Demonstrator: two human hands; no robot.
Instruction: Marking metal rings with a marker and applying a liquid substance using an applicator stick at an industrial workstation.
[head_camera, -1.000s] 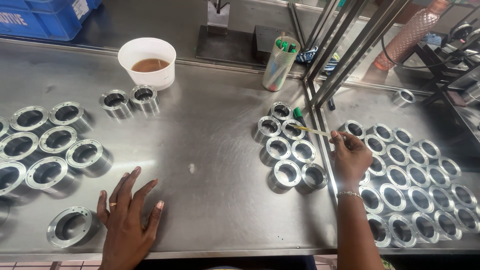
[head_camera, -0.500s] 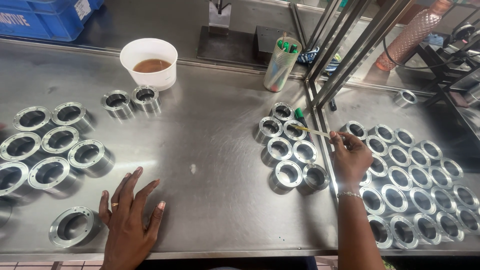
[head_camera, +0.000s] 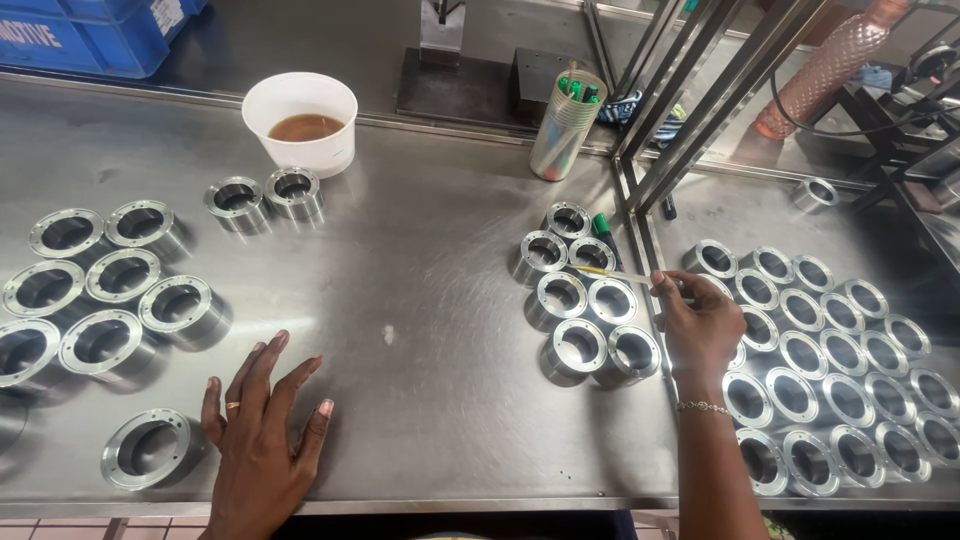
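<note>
Steel rings are what I am working among, and almost nothing is changing from a second ago: my left hand (head_camera: 262, 440) is still lying flat and released on the steel table (head_camera: 430, 350), just right of the nearest flanged ring (head_camera: 150, 448). Beyond it, my right hand (head_camera: 700, 325) is still pinching a thin brush (head_camera: 612, 274), its tip resting over the ring cluster (head_camera: 585, 300) as before, so I judge I am dabbing there, with the white cup (head_camera: 302, 122) of brown liquid farthest off.
</note>
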